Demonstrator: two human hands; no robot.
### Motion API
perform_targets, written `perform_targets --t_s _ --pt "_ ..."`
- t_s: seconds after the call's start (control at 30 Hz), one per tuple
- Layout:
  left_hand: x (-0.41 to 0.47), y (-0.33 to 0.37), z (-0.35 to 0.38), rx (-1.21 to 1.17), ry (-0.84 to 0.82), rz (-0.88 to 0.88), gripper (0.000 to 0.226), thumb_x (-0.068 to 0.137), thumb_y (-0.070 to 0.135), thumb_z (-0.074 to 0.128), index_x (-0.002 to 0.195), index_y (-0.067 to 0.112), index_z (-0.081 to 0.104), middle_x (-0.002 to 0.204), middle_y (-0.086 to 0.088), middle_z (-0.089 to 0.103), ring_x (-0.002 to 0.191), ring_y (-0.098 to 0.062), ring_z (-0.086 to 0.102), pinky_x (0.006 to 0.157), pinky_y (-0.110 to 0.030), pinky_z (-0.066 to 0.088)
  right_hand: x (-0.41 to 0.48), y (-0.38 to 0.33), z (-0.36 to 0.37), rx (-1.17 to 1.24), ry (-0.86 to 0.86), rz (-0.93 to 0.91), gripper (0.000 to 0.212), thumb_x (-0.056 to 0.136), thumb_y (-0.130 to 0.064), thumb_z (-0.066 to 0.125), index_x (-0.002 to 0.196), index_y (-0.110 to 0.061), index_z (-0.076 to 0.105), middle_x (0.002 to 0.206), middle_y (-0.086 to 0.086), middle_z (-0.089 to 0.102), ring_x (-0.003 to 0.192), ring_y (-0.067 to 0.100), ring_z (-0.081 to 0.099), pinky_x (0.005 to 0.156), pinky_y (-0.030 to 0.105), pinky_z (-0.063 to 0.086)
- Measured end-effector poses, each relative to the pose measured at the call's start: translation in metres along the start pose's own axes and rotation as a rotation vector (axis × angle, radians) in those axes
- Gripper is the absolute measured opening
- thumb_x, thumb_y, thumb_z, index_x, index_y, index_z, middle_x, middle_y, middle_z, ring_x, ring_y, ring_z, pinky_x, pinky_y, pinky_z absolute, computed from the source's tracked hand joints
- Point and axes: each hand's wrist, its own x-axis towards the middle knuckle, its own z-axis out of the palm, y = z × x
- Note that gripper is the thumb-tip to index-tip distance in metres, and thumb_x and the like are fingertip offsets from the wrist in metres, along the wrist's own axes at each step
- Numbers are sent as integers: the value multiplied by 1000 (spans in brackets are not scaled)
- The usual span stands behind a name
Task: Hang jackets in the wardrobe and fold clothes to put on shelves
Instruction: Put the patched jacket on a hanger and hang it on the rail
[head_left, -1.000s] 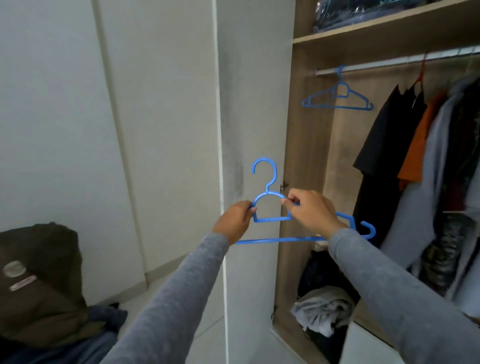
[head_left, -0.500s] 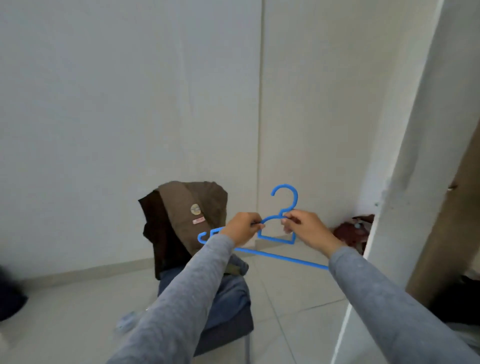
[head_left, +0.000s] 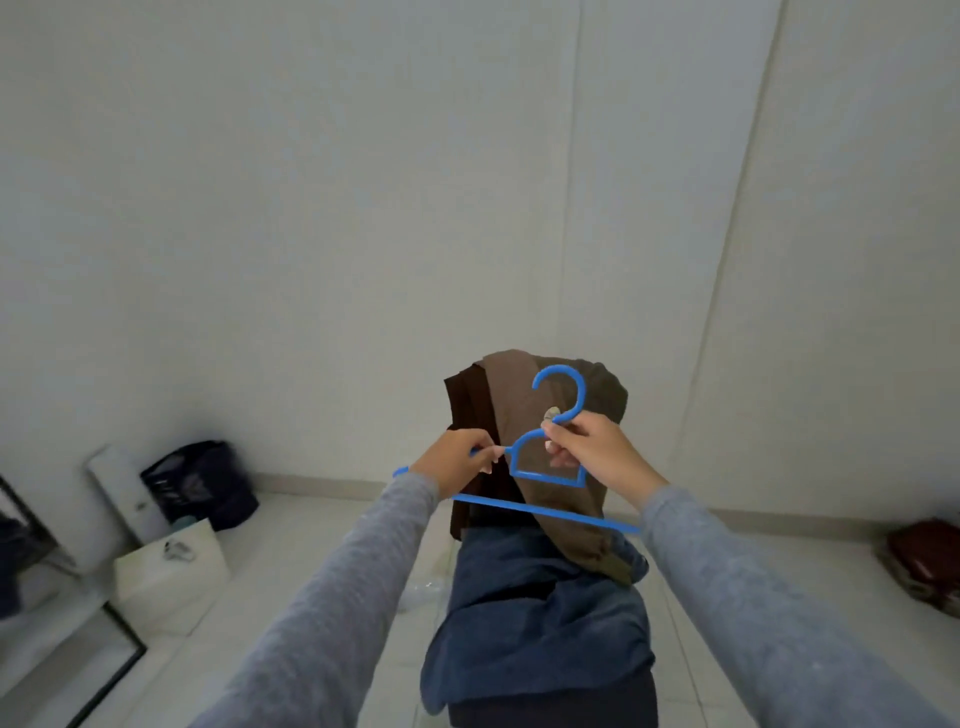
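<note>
bright blue plastic hanger (head_left: 545, 470), held against an olive-brown jacket (head_left: 550, 467) with a small pale round badge. beside it, a darker chocolate-brown garment (head_left: 470, 410). below, mid-blue denim clothes (head_left: 540, 623) over a navy seat (head_left: 550, 714). heather-grey sleeves (head_left: 332, 613) on both arms. off-white walls (head_left: 311, 208), pale grey floor tiles (head_left: 291, 519). at left, a black bag (head_left: 200, 483) and a plain white paper bag (head_left: 166, 577); at far right, a dark red-brown bag (head_left: 927, 558).
</note>
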Motion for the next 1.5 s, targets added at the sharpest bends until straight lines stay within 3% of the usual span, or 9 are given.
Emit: perform_targets --t_s 0.3,0.43,0.63,0.77,0.9,1.07,1.23,1.37,1.5 --pt "144 -90 -28 121 -32 -185 44 95 49 41 97 12 65 94 -4 66 83 -18 59 79 -33 49 179 15 24 -17 -87 1 13 89 -23 63 95 -12 66 77 4 70 67 11 64 63 18 51" --pt "211 -116 -27 140 48 -198 33 97 39 42 96 14 62 88 -4 60 83 -19 55 76 -33 45 251 33 21 26 -36 19 13 90 -22 61 94 -10 66 81 8 70 68 12 63 69 23 52" --pt "278 -169 0 140 17 -330 29 97 35 44 108 16 62 106 -2 60 100 -20 57 85 -31 44 321 76 13 23 17 122 9 90 -19 61 90 -11 66 78 8 68 68 14 62 69 24 52" --pt "341 -197 -2 16 35 -397 25 94 30 50 103 10 62 108 -9 63 105 -25 57 90 -32 44 361 93 0 44 211 126 9 90 -18 62 88 -10 65 77 9 68 67 17 62 66 24 53" --pt "413 -200 -1 -142 49 -396 17 95 24 48 92 12 59 98 -6 59 100 -23 55 81 -24 36 397 105 -13 114 546 168 11 91 -20 60 90 -9 64 73 4 65 64 15 60 64 24 51" --pt "479 -203 19 -245 26 -454 29 97 22 42 82 8 62 95 -15 62 97 -30 56 92 -30 42 424 117 -19 161 830 150 10 93 -22 57 93 -12 60 77 1 64 64 10 58 65 21 50" --pt "503 -208 42 -471 111 -715 38 96 15 42 121 -11 54 123 -25 57 115 -37 53 94 -34 41 426 138 -15 135 824 186 7 95 -18 53 94 -13 58 82 5 63 71 15 60 67 24 51" --pt "518 -216 47 -630 176 -884 48 89 17 51 129 -9 46 132 -22 51 119 -36 51 102 -38 42 431 146 -21 155 781 192 9 95 -17 53 87 -20 56 85 8 64 71 17 61 65 23 51" --pt "543 -242 66 -867 184 -905 66 72 29 66 129 -1 50 124 -15 58 109 -32 59 98 -40 47 430 149 -26 164 635 180 5 95 -17 53 95 -13 57 84 8 63 72 16 60 64 21 51"
